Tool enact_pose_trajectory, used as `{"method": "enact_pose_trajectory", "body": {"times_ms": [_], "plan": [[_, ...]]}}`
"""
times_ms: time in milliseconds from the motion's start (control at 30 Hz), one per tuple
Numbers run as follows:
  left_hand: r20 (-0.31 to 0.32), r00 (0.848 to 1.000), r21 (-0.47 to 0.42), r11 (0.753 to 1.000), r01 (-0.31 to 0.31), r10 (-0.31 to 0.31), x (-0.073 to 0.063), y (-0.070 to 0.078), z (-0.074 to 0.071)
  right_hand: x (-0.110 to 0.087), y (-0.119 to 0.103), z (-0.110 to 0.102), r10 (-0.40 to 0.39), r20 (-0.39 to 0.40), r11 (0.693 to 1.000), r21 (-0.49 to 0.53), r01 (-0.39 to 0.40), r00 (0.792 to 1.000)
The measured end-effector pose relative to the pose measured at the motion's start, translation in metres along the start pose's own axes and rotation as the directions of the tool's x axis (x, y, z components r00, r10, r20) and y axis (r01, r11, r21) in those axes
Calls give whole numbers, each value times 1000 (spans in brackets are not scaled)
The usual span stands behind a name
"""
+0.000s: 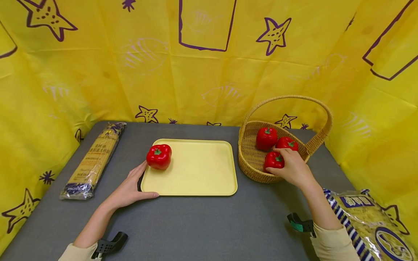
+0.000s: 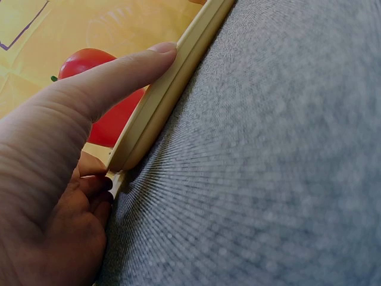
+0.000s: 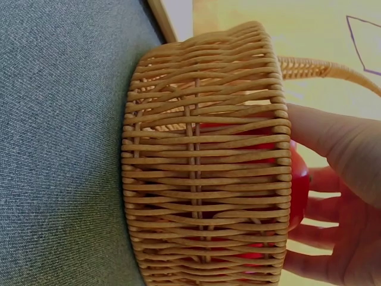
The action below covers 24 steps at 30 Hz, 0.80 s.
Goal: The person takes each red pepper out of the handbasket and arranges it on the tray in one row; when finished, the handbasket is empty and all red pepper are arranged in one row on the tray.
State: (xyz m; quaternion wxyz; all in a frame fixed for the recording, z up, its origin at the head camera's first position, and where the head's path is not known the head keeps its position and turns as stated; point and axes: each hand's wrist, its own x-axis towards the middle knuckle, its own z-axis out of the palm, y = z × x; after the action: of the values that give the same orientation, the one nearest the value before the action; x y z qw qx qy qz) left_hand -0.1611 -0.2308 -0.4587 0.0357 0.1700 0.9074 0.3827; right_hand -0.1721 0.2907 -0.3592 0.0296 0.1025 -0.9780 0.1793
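Observation:
My left hand [image 1: 128, 189] spans the near left corner of a pale yellow tray [image 1: 199, 170]. Its straight thumb lies along the front rim in the left wrist view, and its fingers touch the left side. A red bell pepper [image 1: 159, 157] with a green stem sits at the tray's left end, close to those fingertips. On the right, my right hand [image 1: 294, 166] reaches into a wicker basket [image 1: 253, 174] and grips a red bell pepper [image 1: 273, 160]. Two more red peppers, one at the back [image 1: 266, 137] and one on the right [image 1: 287, 143], lie inside. Wickerwork partly hides the peppers in the right wrist view.
A pack of spaghetti [image 1: 94, 163] lies along the left side of the grey table [image 1: 209, 228]. Another clear and blue-striped food bag [image 1: 369, 221] is at the lower right. The basket's tall handle [image 1: 287, 96] arches over it. Yellow patterned cloth [image 1: 202, 72] surrounds the table.

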Motion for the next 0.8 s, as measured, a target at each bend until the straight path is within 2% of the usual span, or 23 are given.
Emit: {"method": "enact_pose_trajectory", "body": {"times_ms": [433,800], "plan": [[2,1000,-6,1000,1,-1,0,0,0,1,2,1,-42,-35,999,16,43,998],[2,1000,-12,1000,0,0,0,0,1,2,-8,-4,-52,-64,998,28,54,997]]}}
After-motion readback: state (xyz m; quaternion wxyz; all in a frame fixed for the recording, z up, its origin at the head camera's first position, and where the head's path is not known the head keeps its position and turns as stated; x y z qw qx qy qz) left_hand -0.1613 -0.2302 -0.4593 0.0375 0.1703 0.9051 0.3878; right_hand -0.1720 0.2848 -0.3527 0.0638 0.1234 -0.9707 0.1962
